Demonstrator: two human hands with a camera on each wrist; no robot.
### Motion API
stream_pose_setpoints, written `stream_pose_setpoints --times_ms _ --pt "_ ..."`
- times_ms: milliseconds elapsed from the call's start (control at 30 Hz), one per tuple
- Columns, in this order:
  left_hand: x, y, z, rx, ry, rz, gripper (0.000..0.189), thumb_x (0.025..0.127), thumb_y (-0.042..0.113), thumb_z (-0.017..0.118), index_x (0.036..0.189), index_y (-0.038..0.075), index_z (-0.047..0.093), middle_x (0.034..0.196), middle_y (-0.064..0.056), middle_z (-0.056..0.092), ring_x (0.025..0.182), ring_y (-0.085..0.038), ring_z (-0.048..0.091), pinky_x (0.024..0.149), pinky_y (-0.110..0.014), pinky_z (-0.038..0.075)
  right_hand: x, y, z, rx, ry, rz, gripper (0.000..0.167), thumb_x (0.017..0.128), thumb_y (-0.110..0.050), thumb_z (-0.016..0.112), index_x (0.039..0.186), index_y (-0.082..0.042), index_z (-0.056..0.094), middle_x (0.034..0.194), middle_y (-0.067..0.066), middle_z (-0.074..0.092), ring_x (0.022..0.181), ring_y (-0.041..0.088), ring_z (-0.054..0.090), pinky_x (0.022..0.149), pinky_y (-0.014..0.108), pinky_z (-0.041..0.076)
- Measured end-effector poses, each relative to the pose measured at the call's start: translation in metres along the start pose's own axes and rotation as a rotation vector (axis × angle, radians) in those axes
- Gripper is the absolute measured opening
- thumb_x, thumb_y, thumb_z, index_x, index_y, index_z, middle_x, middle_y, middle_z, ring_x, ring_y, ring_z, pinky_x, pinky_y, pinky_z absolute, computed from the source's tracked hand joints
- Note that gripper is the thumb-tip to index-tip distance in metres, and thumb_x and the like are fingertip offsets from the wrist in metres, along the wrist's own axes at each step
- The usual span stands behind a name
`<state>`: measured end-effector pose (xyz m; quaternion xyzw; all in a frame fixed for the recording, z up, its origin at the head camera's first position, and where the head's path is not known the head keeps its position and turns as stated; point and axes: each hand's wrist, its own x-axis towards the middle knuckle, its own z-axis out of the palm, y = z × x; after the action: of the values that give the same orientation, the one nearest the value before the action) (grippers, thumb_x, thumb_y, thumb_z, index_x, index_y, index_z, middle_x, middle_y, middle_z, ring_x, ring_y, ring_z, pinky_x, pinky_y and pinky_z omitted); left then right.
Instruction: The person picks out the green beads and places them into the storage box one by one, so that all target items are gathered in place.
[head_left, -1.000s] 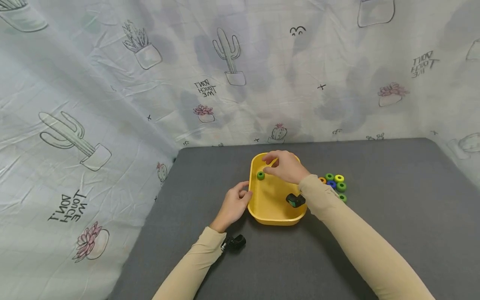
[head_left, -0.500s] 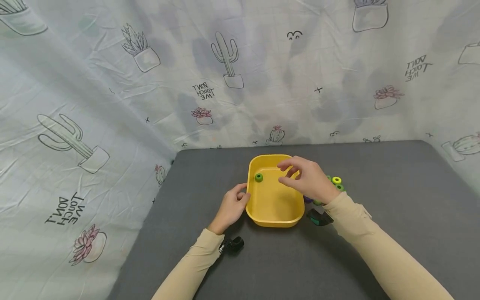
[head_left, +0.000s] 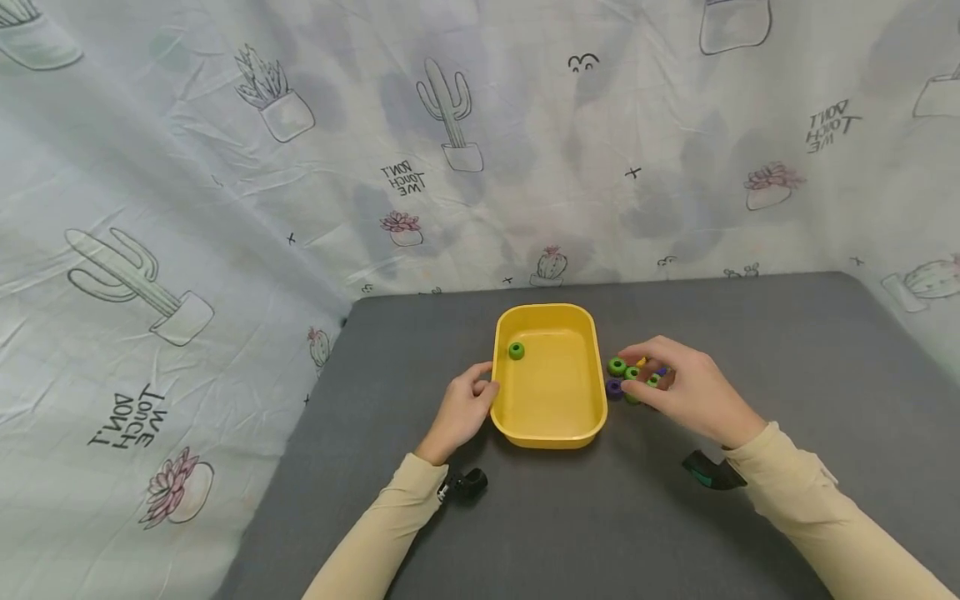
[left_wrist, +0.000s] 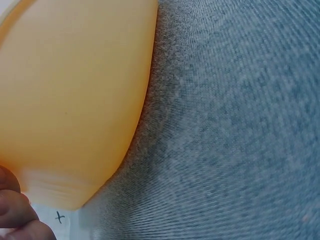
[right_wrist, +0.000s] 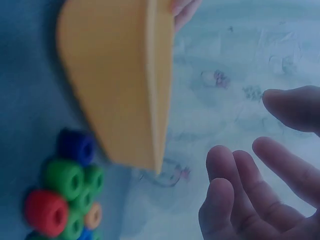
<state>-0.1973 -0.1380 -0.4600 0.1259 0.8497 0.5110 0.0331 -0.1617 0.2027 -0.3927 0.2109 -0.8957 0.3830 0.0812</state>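
Observation:
A yellow rectangular tray [head_left: 555,392] stands on the dark table, with one green bead [head_left: 517,351] inside near its left wall. My left hand [head_left: 461,412] holds the tray's left rim, its fingers [left_wrist: 17,210] curled against the wall in the left wrist view. Right of the tray lies a cluster of fat round beads with holes, among them a purple bead [head_left: 614,388] and a green bead [head_left: 617,367]. Above this cluster my right hand [head_left: 686,392] hovers, thumb and fingers apart, holding nothing. In the right wrist view a red bead [right_wrist: 46,212] and a blue bead [right_wrist: 75,146] show too.
The grey table [head_left: 480,533] ends at a hanging white cloth [head_left: 517,133] printed with cacti, which also runs along the left side. Black cameras sit at both wrists, the right camera [head_left: 712,471] low over the table.
My right hand has moved from over the tray rightward and toward me, to above the bead cluster. The left hand stays at the rim, and the green bead stays in the tray.

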Motion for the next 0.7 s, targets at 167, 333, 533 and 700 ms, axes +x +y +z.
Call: stream_pose_setpoints --times_ms 167,333,533,700 --pt "-0.001 0.001 -0.001 0.000 0.001 -0.010 0.046 0.109 0.017 0.053 0.151 -0.002 0.050 0.067 -0.002 0.054 0.048 -0.007 0.039 0.050 -0.024 0.032 -0.016 0.015 -0.006 -0.016 0.016 0.027 0.033 0.093 -0.017 0.081 0.124 -0.016 0.072 0.115 0.001 0.069 0.086 0.004 0.067 0.067 0.026 0.056" --pt "-0.001 0.000 0.000 -0.006 0.006 -0.011 0.046 0.109 0.017 0.054 0.150 -0.002 0.050 0.067 -0.001 0.054 0.049 -0.008 0.040 0.050 -0.024 0.032 -0.027 0.030 -0.009 -0.062 0.034 0.040 0.035 0.091 -0.016 0.082 0.125 -0.013 0.072 0.114 0.007 0.069 0.082 0.003 0.067 0.064 0.027 0.054" --pt "0.001 0.000 0.001 0.008 0.013 -0.003 0.045 0.109 0.016 0.052 0.150 -0.002 0.050 0.065 0.001 0.053 0.051 -0.011 0.041 0.050 -0.023 0.033 -0.031 0.046 -0.009 -0.117 0.073 0.033 0.037 0.090 -0.015 0.082 0.124 -0.006 0.071 0.111 0.010 0.068 0.080 0.005 0.066 0.065 0.028 0.056" --pt "0.000 0.001 0.001 0.005 0.011 -0.007 0.045 0.109 0.015 0.053 0.150 -0.002 0.051 0.066 -0.003 0.054 0.049 -0.009 0.041 0.050 -0.023 0.033 -0.036 0.054 -0.009 -0.113 0.047 0.090 0.039 0.093 -0.019 0.080 0.128 -0.006 0.069 0.113 0.014 0.068 0.079 0.007 0.066 0.063 0.029 0.054"
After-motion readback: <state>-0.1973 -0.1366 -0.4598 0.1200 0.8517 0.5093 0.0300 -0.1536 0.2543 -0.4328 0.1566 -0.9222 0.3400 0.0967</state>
